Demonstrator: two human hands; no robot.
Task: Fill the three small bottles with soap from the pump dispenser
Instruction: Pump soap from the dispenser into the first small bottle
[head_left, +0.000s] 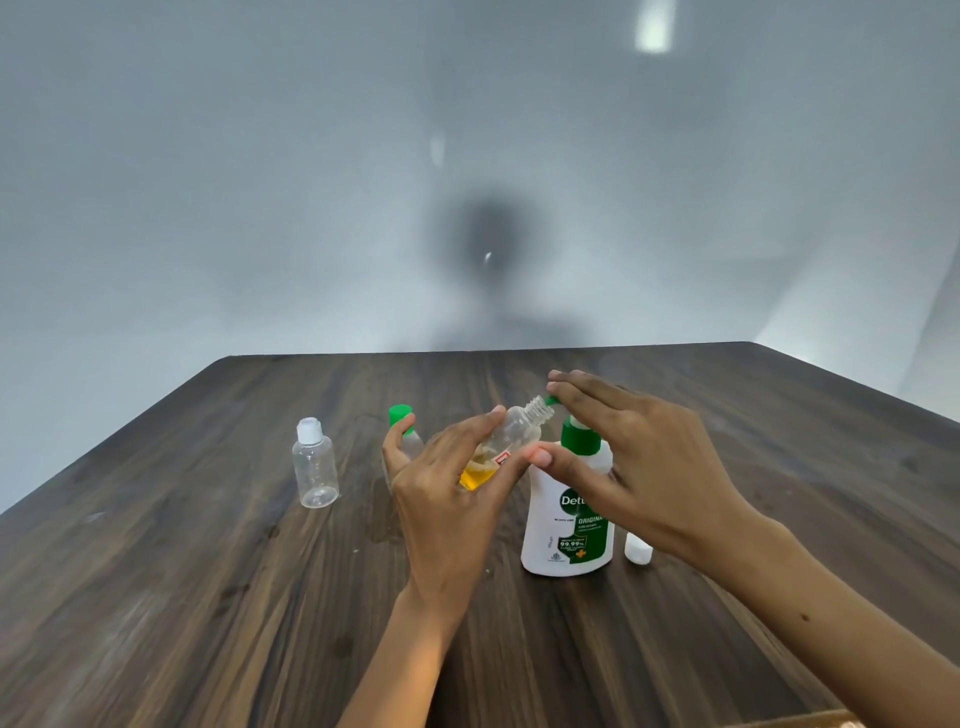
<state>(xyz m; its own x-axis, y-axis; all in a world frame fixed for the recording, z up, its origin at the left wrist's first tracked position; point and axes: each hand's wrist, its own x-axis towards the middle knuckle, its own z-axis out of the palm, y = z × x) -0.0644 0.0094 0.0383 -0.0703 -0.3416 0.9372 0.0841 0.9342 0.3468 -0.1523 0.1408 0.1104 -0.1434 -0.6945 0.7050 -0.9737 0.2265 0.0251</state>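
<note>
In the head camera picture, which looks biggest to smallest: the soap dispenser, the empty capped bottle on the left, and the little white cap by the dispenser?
1. Soap pump dispenser, clearly the largest.
2. Empty clear bottle with the white cap, much smaller; it stands slightly farther from the camera, but not enough to change the order.
3. White cap, the smallest, partly hidden behind the right wrist.

Left hand (447, 499) tilts open bottle (511, 434) under pump dispenser (569, 519) nozzle; right hand (639, 457) atop pump
</note>
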